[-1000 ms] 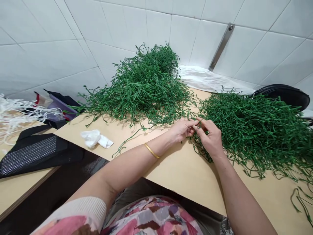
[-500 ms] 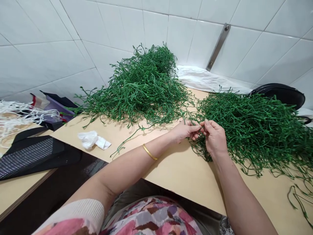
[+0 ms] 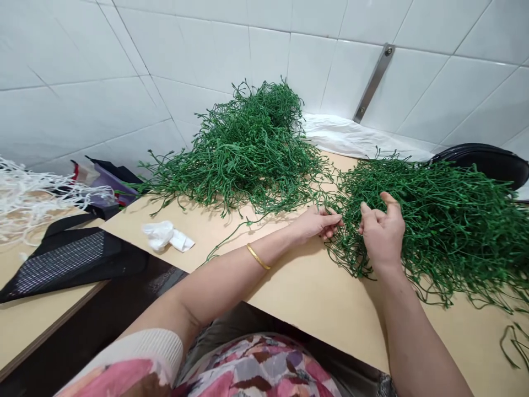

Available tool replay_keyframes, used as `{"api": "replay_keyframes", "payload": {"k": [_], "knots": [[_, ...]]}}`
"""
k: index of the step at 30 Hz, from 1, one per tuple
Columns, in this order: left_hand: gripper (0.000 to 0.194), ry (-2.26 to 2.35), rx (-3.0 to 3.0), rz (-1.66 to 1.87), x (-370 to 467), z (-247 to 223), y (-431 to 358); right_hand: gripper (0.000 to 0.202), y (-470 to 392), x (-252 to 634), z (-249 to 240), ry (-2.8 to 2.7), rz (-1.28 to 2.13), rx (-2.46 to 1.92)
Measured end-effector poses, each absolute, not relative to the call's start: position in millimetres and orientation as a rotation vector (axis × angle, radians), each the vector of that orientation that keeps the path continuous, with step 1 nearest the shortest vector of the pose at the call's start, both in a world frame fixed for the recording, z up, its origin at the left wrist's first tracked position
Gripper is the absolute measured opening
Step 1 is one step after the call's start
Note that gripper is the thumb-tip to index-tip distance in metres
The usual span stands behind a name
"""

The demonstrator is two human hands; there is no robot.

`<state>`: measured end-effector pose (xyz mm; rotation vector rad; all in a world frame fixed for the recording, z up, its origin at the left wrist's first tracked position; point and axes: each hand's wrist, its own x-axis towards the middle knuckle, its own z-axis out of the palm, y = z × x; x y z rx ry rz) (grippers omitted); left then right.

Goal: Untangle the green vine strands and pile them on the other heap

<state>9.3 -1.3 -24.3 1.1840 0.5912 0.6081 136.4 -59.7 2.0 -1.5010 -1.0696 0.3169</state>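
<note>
My left hand is closed in a pinch on a thin green cord, whose far end trails left across the table. My right hand is apart from it, thumb and forefinger spread, over the edge of the right pile of knotted green cords. I see nothing between its spread fingers; the other fingers are curled. A second heap of green cords rises at the back, left of my hands. Loose strands join the two piles.
A crumpled white tissue lies on the wooden table. White cords and a black mesh piece are on another surface at left. A black bag and white cloth sit by the tiled wall, which bears a metal bracket.
My right hand has let go near the left fingertips and moved right, opening thumb and forefinger. My left hand keeps its pinch. The view has shifted slightly.
</note>
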Motion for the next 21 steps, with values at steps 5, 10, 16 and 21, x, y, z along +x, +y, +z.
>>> {"api": "replay_keyframes", "payload": {"k": [5, 10, 16, 21], "knots": [[0.027, 0.593, 1.304, 0.632, 8.9, -15.0, -13.8, 0.028, -62.0, 139.7, -0.9, -1.239, -0.035, -1.738], [0.021, 0.711, 1.443, 0.703, 11.4, -13.4, -18.5, 0.052, -60.3, 142.5, -0.8, -1.279, -0.21, -1.787], [0.02, 0.824, 1.63, 0.788, 13.9, -18.4, -15.5, 0.035, -58.4, 145.7, 1.1, -1.325, -0.37, -1.731], [0.023, 0.853, 1.549, 0.879, 11.3, -16.6, -17.7, 0.036, -55.1, 156.2, 0.3, -1.362, -0.447, -1.692]]}}
